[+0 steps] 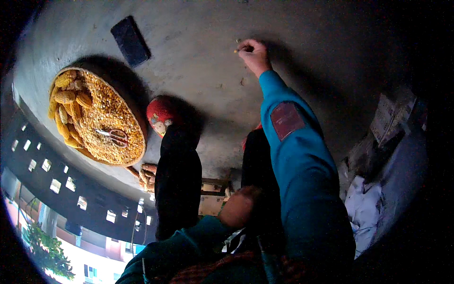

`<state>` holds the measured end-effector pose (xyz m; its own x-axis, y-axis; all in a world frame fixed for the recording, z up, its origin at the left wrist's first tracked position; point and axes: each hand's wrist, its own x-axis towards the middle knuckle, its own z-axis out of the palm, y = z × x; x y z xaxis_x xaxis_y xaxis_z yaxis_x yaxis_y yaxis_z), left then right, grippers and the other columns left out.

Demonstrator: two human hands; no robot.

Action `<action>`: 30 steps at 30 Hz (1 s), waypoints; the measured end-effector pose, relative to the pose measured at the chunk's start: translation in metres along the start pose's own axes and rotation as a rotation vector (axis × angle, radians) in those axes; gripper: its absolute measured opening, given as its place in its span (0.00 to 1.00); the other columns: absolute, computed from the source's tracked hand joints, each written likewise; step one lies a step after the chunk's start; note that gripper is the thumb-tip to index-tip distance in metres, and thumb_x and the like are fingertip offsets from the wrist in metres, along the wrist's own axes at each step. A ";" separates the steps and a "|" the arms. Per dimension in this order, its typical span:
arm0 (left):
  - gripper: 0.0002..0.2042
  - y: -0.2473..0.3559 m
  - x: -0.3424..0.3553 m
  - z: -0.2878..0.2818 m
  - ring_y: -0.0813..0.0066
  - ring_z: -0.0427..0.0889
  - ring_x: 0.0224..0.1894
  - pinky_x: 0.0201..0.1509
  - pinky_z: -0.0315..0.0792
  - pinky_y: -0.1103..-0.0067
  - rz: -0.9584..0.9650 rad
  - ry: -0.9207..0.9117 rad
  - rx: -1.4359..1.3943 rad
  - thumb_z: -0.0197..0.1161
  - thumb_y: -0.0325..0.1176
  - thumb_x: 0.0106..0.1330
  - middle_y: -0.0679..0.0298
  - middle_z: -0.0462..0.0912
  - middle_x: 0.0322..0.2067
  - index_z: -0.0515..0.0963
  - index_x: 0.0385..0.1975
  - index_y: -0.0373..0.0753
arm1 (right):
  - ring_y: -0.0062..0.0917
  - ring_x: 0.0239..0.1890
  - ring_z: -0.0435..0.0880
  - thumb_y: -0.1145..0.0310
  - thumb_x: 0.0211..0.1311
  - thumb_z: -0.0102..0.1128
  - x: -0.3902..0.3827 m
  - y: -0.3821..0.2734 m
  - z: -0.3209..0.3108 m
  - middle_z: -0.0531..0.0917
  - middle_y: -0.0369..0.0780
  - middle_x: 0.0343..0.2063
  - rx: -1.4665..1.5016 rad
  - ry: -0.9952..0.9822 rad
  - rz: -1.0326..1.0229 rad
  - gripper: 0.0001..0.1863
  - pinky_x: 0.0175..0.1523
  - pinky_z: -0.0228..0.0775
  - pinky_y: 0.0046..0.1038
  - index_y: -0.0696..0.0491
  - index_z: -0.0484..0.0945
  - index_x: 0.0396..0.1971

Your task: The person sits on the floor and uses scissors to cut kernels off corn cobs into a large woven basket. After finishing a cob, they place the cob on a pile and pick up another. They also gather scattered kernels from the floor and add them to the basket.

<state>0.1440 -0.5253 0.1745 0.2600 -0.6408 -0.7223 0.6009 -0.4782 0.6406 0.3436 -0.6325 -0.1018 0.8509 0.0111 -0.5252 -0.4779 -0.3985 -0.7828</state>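
My right hand (253,54) stretches far out over the grey concrete floor (203,61), its fingertips pinched on a small yellow corn kernel (236,50). My left hand (236,208) rests low between my black-trousered legs (177,189), and what it holds is not visible. A round woven basket (97,118) lies to the left, full of loose yellow kernels, with whole corn cobs (66,102) along its left side and red-handled scissors (113,136) on top.
A dark flat rectangular slab (130,40) lies on the floor beyond the basket. A red shoe (161,116) is on my foot. Bare cobs (147,174) sit beside the basket, a low wooden stool (213,194) is under me, and crumpled bags and paper (378,189) are at right.
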 end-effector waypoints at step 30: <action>0.17 0.015 -0.009 -0.026 0.54 0.69 0.38 0.42 0.64 0.68 0.237 0.181 -0.193 0.53 0.28 0.46 0.50 0.69 0.34 0.65 0.38 0.34 | 0.43 0.35 0.71 0.73 0.40 0.57 -0.045 -0.010 0.043 0.73 0.49 0.30 -0.665 -0.019 -0.226 0.16 0.37 0.64 0.38 0.56 0.68 0.33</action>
<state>0.1702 -0.5115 0.1836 0.5286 -0.5950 -0.6054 0.6353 -0.1958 0.7471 0.3010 -0.5898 -0.0843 0.9068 0.1735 -0.3842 -0.0499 -0.8608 -0.5065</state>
